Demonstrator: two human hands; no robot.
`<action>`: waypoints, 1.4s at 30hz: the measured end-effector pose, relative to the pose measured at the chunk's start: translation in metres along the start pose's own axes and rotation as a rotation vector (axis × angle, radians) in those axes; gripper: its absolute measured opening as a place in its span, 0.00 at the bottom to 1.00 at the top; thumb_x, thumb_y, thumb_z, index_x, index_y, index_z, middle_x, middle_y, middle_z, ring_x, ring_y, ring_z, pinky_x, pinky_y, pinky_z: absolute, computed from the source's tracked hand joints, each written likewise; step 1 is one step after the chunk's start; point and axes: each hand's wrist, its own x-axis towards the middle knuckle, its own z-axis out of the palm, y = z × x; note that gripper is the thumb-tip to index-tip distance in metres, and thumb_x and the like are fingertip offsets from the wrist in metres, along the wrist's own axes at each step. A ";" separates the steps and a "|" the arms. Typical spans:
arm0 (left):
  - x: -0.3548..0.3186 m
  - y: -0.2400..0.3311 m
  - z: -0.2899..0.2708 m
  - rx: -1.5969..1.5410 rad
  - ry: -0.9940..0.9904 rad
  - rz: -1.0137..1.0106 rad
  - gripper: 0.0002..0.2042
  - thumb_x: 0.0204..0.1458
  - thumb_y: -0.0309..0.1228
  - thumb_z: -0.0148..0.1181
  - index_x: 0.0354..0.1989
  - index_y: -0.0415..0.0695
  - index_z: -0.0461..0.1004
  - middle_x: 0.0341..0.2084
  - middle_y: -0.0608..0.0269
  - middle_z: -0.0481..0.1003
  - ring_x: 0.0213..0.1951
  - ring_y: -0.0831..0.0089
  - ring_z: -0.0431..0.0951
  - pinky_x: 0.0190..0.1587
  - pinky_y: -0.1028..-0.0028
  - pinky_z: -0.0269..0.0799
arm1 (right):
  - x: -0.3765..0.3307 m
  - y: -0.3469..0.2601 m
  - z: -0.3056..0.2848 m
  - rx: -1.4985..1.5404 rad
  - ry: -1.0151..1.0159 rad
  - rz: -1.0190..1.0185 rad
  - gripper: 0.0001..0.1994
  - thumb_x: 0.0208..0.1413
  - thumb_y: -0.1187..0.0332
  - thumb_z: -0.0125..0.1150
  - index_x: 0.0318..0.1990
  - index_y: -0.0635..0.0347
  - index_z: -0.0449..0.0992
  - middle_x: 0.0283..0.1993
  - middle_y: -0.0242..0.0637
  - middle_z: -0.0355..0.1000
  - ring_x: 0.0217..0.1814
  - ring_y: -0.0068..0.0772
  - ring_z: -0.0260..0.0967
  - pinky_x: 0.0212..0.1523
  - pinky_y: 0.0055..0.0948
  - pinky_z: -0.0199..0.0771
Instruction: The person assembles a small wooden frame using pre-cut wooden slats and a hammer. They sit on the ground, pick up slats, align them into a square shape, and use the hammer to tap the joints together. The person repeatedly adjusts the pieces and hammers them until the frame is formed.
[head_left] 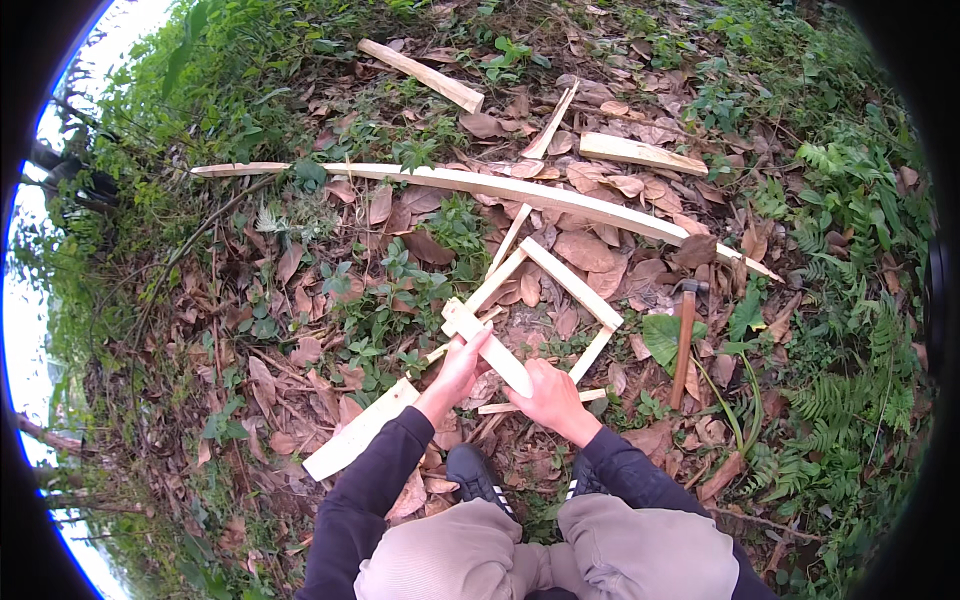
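A short pale wooden board (496, 352) slants between my two hands in front of my knees. My left hand (460, 372) is closed around its left edge, with the thumb lying along the wood. At its near right end, my right hand (553, 402) grips the board with curled fingers. Just beyond my hands is an angular frame of wooden strips (572, 282); the board hides part of it, so whether they touch I cannot tell. A thin strip (590, 396) lies on the ground by my right hand.
A hammer (684, 345) with a wooden handle lies to the right. A wide plank (358, 435) is at left. Farther off lie a long curved pole (500, 187), a split log (425, 75), a wood block (640, 153) and a splintered piece (550, 125). Dry leaves and green plants surround them.
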 end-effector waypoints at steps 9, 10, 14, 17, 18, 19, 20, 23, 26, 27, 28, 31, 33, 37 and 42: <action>0.017 -0.050 -0.006 -0.084 0.268 0.164 0.21 0.57 0.34 0.66 0.52 0.39 0.65 0.41 0.61 0.75 0.39 0.74 0.79 0.39 0.72 0.81 | 0.012 0.042 0.037 -0.131 -0.031 -0.134 0.21 0.50 0.54 0.69 0.36 0.64 0.71 0.32 0.46 0.69 0.34 0.51 0.73 0.34 0.44 0.74; 0.018 -0.051 -0.006 -0.070 0.279 0.149 0.21 0.57 0.34 0.66 0.52 0.39 0.65 0.41 0.61 0.75 0.39 0.74 0.79 0.38 0.73 0.81 | 0.012 0.042 0.039 -0.140 -0.043 -0.130 0.21 0.51 0.54 0.69 0.36 0.64 0.71 0.32 0.46 0.69 0.35 0.51 0.73 0.34 0.44 0.74; 0.019 -0.054 -0.007 -0.052 0.302 0.148 0.21 0.57 0.36 0.67 0.52 0.38 0.66 0.39 0.62 0.76 0.37 0.75 0.79 0.37 0.73 0.81 | 0.013 0.044 0.033 -0.142 -0.055 -0.152 0.21 0.53 0.53 0.67 0.37 0.65 0.71 0.33 0.48 0.70 0.36 0.53 0.73 0.36 0.45 0.74; 0.014 -0.061 -0.013 0.067 0.302 0.139 0.21 0.58 0.39 0.65 0.50 0.36 0.66 0.37 0.61 0.76 0.37 0.75 0.80 0.37 0.72 0.82 | 0.039 0.058 0.011 -0.030 0.292 0.030 0.22 0.54 0.53 0.67 0.39 0.66 0.70 0.34 0.50 0.71 0.37 0.55 0.73 0.37 0.46 0.74; 0.013 -0.065 -0.014 0.140 0.325 0.135 0.20 0.59 0.40 0.63 0.49 0.36 0.68 0.36 0.60 0.77 0.36 0.74 0.80 0.36 0.72 0.82 | 0.054 0.071 0.000 -0.098 0.341 0.040 0.22 0.54 0.53 0.67 0.40 0.66 0.70 0.34 0.50 0.70 0.37 0.55 0.73 0.37 0.47 0.74; 0.008 -0.066 -0.010 0.159 0.320 0.120 0.19 0.60 0.40 0.63 0.48 0.36 0.68 0.36 0.60 0.77 0.35 0.74 0.80 0.35 0.72 0.82 | 0.069 0.087 -0.012 -0.159 0.389 0.052 0.23 0.54 0.54 0.68 0.42 0.66 0.69 0.34 0.50 0.70 0.37 0.56 0.73 0.37 0.47 0.74; 0.002 -0.064 -0.001 0.174 0.303 0.103 0.19 0.60 0.41 0.62 0.46 0.36 0.69 0.36 0.60 0.77 0.35 0.74 0.80 0.35 0.73 0.82 | 0.079 0.099 -0.027 -0.228 0.372 0.046 0.23 0.54 0.55 0.67 0.43 0.66 0.68 0.34 0.50 0.70 0.38 0.56 0.74 0.37 0.47 0.74; 0.003 -0.072 0.007 0.193 0.278 0.139 0.16 0.62 0.41 0.59 0.43 0.37 0.71 0.33 0.62 0.77 0.32 0.76 0.80 0.31 0.75 0.79 | 0.104 0.118 -0.048 -0.370 0.255 0.008 0.22 0.55 0.57 0.66 0.46 0.63 0.66 0.33 0.50 0.71 0.36 0.56 0.74 0.35 0.48 0.75; 0.005 -0.074 0.008 0.213 0.280 0.155 0.16 0.62 0.41 0.60 0.41 0.38 0.71 0.29 0.65 0.77 0.26 0.80 0.76 0.24 0.78 0.71 | 0.116 0.126 -0.050 -0.388 0.165 0.006 0.20 0.56 0.56 0.65 0.46 0.59 0.65 0.33 0.49 0.72 0.34 0.57 0.75 0.34 0.49 0.75; 0.005 -0.073 0.008 0.252 0.292 0.157 0.16 0.62 0.41 0.60 0.42 0.38 0.71 0.28 0.66 0.76 0.25 0.81 0.75 0.23 0.78 0.70 | 0.118 0.129 -0.050 -0.401 0.144 0.023 0.19 0.57 0.56 0.64 0.45 0.59 0.66 0.32 0.50 0.72 0.34 0.57 0.75 0.34 0.49 0.75; 0.004 -0.072 0.005 0.293 0.305 0.161 0.16 0.62 0.41 0.59 0.42 0.39 0.71 0.28 0.66 0.75 0.24 0.81 0.74 0.23 0.79 0.69 | 0.119 0.131 -0.050 -0.412 0.126 0.041 0.19 0.57 0.56 0.63 0.45 0.59 0.66 0.32 0.50 0.72 0.35 0.56 0.75 0.34 0.49 0.75; 0.001 -0.072 0.005 0.302 0.335 0.149 0.15 0.63 0.41 0.59 0.41 0.39 0.70 0.25 0.68 0.74 0.21 0.83 0.70 0.22 0.79 0.65 | 0.122 0.139 -0.049 -0.418 0.112 -0.007 0.18 0.58 0.56 0.62 0.43 0.60 0.66 0.33 0.51 0.73 0.35 0.56 0.75 0.34 0.50 0.75; 0.000 -0.071 0.005 0.280 0.335 0.171 0.15 0.63 0.40 0.59 0.40 0.39 0.70 0.24 0.69 0.73 0.20 0.84 0.69 0.22 0.80 0.65 | 0.121 0.145 -0.051 -0.406 0.107 -0.040 0.18 0.58 0.56 0.62 0.41 0.61 0.67 0.33 0.51 0.73 0.36 0.57 0.75 0.34 0.51 0.75; 0.003 -0.068 0.001 0.285 0.318 0.263 0.15 0.62 0.40 0.61 0.38 0.38 0.71 0.23 0.68 0.74 0.20 0.83 0.70 0.23 0.79 0.66 | 0.113 0.140 -0.061 -0.353 0.109 -0.053 0.17 0.59 0.56 0.61 0.39 0.63 0.67 0.34 0.53 0.74 0.35 0.59 0.75 0.34 0.52 0.75; 0.012 -0.051 0.013 0.399 0.249 0.277 0.15 0.62 0.40 0.61 0.41 0.37 0.73 0.25 0.67 0.76 0.22 0.83 0.72 0.24 0.79 0.68 | 0.072 0.143 -0.082 -0.354 0.161 0.060 0.16 0.59 0.58 0.61 0.37 0.64 0.68 0.31 0.55 0.75 0.34 0.62 0.75 0.34 0.54 0.74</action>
